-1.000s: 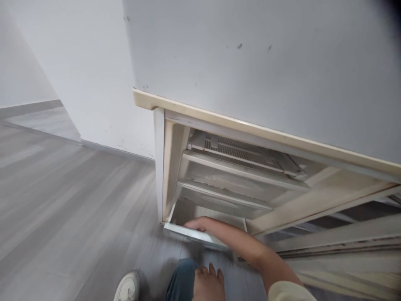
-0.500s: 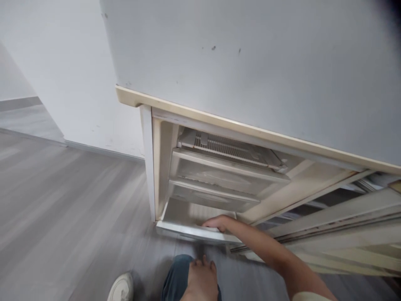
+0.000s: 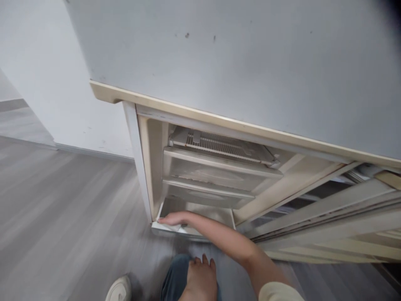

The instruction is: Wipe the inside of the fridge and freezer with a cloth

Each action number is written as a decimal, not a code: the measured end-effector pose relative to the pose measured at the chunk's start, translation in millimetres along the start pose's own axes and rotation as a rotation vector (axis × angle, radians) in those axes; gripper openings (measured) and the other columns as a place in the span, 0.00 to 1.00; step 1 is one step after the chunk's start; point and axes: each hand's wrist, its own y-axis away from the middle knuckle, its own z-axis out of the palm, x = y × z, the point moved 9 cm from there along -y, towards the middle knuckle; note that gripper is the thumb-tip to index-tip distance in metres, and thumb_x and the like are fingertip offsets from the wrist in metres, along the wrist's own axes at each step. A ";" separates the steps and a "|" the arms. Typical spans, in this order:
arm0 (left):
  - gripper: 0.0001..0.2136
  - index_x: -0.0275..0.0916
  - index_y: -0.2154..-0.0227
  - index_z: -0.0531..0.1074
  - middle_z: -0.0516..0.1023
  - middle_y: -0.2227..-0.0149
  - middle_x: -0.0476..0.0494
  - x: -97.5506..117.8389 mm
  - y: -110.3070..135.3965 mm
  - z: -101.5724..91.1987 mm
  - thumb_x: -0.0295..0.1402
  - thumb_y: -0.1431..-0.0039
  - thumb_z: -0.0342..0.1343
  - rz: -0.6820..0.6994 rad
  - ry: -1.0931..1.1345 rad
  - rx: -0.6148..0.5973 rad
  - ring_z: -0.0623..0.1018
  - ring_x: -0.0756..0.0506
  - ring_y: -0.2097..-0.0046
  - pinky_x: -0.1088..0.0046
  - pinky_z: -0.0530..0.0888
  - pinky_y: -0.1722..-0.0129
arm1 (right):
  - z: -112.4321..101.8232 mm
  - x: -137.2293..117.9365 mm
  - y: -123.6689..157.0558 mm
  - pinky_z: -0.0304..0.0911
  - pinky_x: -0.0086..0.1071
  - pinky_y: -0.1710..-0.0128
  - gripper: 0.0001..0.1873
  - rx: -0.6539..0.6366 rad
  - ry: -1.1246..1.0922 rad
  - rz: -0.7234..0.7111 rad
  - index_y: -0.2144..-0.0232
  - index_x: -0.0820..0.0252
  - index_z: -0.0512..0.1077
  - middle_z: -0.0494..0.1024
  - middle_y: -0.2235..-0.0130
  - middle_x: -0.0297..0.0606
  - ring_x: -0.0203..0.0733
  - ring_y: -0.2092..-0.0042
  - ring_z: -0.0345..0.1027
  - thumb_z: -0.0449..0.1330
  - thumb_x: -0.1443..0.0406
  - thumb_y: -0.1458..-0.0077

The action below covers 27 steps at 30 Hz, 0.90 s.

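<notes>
So, head view: right hand [image 3: 177, 218] lies across front lip of lowest fridge drawer [image 3: 196, 207], fingers together over white rim; cannot tell if clamped. Drawer sits directly under hand, below second plastic drawer [image 3: 206, 190], third plastic drawer [image 3: 219, 167], wire rack [image 3: 219, 144]. Left hand [image 3: 200, 280] hangs below grip, fingers apart, against denim jeans [image 3: 173, 278]. White sneaker [image 3: 119, 290] below-left of grip; grey laminate floor [image 3: 62, 209] further left; white fridge panel [image 3: 219, 62] above.

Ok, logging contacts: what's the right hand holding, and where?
The right hand is at the white front lip of the bottom drawer, at its left end; whether the grip is closed cannot be told.
</notes>
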 end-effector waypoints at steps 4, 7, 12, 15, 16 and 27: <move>0.29 0.35 0.41 0.59 0.61 0.37 0.28 -0.2 -0.4 -3.1 0.30 0.48 0.51 0.007 -0.009 -0.009 0.69 0.30 0.41 0.49 0.68 0.43 | -11.1 21.1 23.5 0.63 0.37 0.49 0.21 -0.081 0.195 -0.013 0.65 0.67 0.77 0.78 0.57 0.46 0.46 0.53 0.71 0.56 0.54 0.43; 0.30 0.34 0.41 0.59 0.62 0.37 0.28 1.3 0.1 -4.7 0.30 0.49 0.53 0.013 -0.022 -0.016 0.68 0.30 0.40 0.49 0.67 0.42 | -30.0 45.7 48.9 0.64 0.40 0.52 0.26 -0.088 0.371 -0.026 0.60 0.68 0.77 0.78 0.56 0.51 0.51 0.54 0.72 0.52 0.51 0.41; 0.29 0.34 0.41 0.59 0.60 0.36 0.28 6.4 0.9 -7.9 0.29 0.48 0.53 0.033 -0.028 -0.020 0.68 0.30 0.40 0.50 0.67 0.42 | -67.4 97.1 95.1 0.64 0.41 0.54 0.25 0.008 0.468 0.020 0.53 0.65 0.74 0.77 0.55 0.51 0.54 0.54 0.71 0.52 0.52 0.42; 0.29 0.34 0.41 0.59 0.61 0.36 0.28 8.2 0.1 -11.1 0.29 0.48 0.53 0.038 -0.024 -0.009 0.68 0.30 0.40 0.50 0.68 0.42 | -88.7 128.0 117.0 0.63 0.40 0.55 0.22 0.119 0.447 0.029 0.56 0.64 0.75 0.77 0.56 0.51 0.55 0.54 0.71 0.52 0.54 0.42; 0.30 0.35 0.41 0.59 0.61 0.36 0.29 7.9 -0.5 -11.7 0.29 0.48 0.54 0.034 -0.022 -0.006 0.68 0.30 0.40 0.50 0.67 0.42 | -96.6 137.4 123.4 0.63 0.39 0.55 0.21 0.173 0.419 0.026 0.58 0.63 0.75 0.78 0.56 0.50 0.54 0.54 0.71 0.53 0.55 0.43; 0.30 0.36 0.41 0.59 0.61 0.36 0.30 3.0 -4.1 -5.1 0.29 0.49 0.53 0.026 -0.045 -0.014 0.67 0.30 0.39 0.50 0.67 0.42 | -127.6 204.5 241.4 0.64 0.42 0.54 0.22 1.284 0.229 -0.029 0.57 0.62 0.69 0.76 0.59 0.50 0.51 0.55 0.70 0.44 0.53 0.38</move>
